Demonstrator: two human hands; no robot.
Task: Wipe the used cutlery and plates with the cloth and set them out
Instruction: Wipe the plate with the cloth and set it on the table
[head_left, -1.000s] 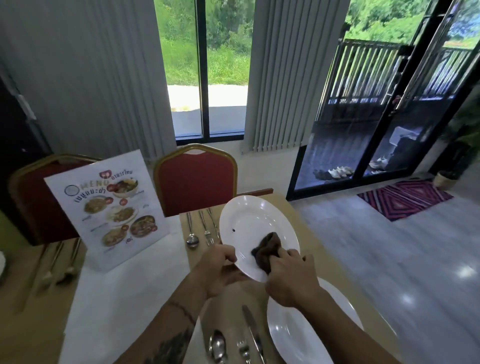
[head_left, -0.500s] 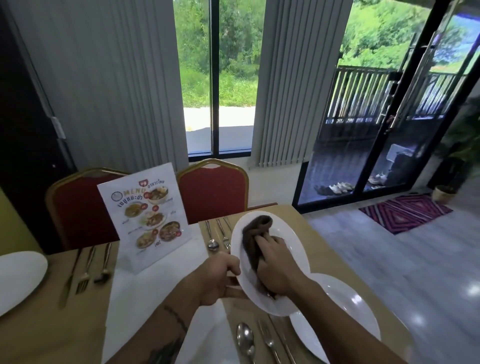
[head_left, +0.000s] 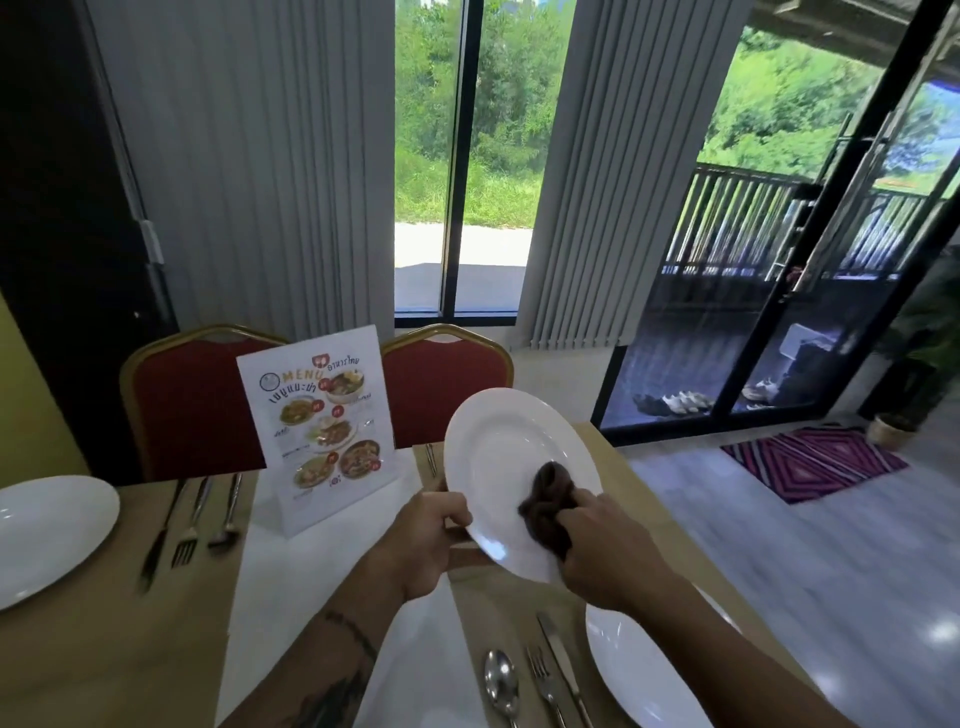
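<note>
Left hand (head_left: 431, 540) grips the near-left rim of the white plate (head_left: 511, 452), and the right hand (head_left: 605, 558) is bunched round a dark brown cloth (head_left: 548, 506) pressed to the plate's lower face, just right of that grip. The plate is lifted off the table and tilted up, face toward the person, long axis rising away from both grips. It's likely stiff, glazed, slippery and breakable, so the rim is the safest hold; the cloth is soft and limp. A spoon (head_left: 501, 680), fork (head_left: 543, 680), knife (head_left: 558, 654) and second plate (head_left: 639, 670) lie below the grips.
</note>
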